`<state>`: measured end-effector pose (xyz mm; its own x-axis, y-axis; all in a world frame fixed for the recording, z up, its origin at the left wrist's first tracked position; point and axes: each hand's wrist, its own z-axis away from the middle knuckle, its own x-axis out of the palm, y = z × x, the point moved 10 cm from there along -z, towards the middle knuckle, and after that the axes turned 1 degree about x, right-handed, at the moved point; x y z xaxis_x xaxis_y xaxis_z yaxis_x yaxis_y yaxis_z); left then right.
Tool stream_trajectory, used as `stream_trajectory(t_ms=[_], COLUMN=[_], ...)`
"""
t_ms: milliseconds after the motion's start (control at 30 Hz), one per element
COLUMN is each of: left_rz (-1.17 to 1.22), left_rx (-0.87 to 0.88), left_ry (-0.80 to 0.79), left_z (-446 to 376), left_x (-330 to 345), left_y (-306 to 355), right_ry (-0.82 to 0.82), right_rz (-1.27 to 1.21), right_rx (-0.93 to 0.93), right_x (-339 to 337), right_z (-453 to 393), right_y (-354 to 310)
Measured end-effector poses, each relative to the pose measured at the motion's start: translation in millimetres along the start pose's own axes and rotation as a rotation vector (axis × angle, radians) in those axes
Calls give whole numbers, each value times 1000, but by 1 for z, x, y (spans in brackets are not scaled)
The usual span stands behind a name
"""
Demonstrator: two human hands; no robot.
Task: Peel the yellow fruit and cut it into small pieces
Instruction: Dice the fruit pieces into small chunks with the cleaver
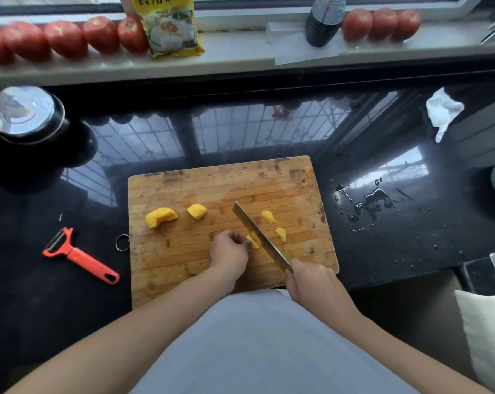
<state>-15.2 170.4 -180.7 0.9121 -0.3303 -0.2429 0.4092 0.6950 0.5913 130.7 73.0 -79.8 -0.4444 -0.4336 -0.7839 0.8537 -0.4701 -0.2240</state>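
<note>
Head view, cutting stage. The yellow fruit is already peeled and lies in pieces on the cutting board: two larger chunks toward 10 o'clock of the board's middle, two small slices at about 3 o'clock just beyond the blade, and the piece being cut near the centre. I judge the flesh soft, wet and slippery, light in weight, easily crushed; I would hold it by its drier outer edges with fingertips pulled back from the cutting line, pressing down only lightly.

My left hand pinches the piece being cut, fingers curled over it, knuckles close beside the blade. My right hand is clenched round the handle of the knife, whose blade runs from 5 o'clock toward 11 o'clock across the board, its edge down on the fruit. Both forearms reach in from the lower frame.

An orange peeler lies on the dark bench at the board's 9 o'clock, untouched. Spilled liquid sits on the bench at 3 o'clock.
</note>
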Motion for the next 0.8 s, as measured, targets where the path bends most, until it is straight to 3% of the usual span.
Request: stream_trajectory(t_ms=[800], left_rz=[-25], left_rx=[2], left_ry=[7], left_z=[-10], left_x=[3], left_y=[-3], right_ry=[-84], right_rz=[84], right_rx=[-3], right_x=[20], right_z=[0], right_y=[-2])
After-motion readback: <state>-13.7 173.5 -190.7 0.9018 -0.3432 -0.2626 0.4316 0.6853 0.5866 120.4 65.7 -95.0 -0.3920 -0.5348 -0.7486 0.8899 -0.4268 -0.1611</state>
